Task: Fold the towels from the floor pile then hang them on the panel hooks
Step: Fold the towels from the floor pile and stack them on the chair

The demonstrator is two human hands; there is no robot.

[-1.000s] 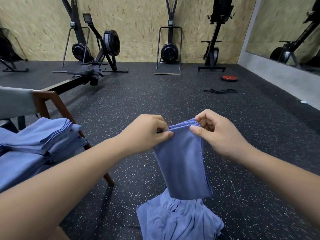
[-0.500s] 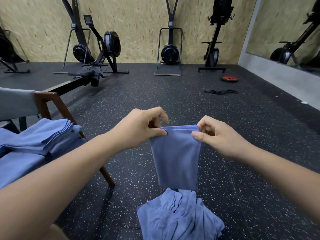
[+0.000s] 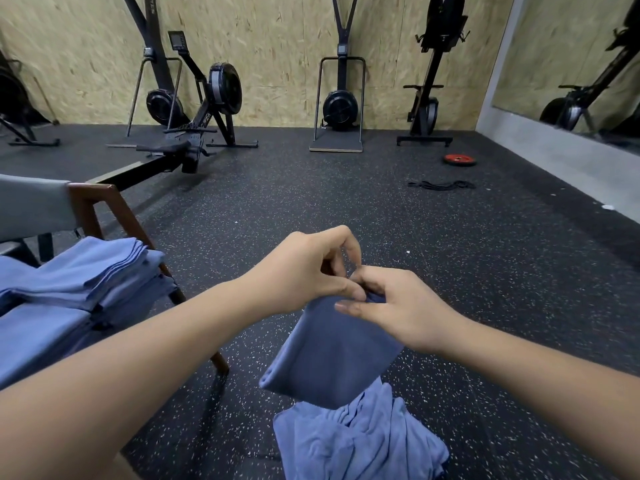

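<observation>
Towel (image 3: 332, 355) hangs pinched at its top by left hand (image 3: 304, 271) and right hand (image 3: 398, 306), above the floor pile (image 3: 356, 441)

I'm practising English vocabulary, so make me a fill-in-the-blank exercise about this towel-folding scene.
The left hand and right hand pinch a hanging towel coloured ___.
The folded towel stack rests on a ___.
The round weight plate is ___.
Answers: blue; chair; red.
</observation>
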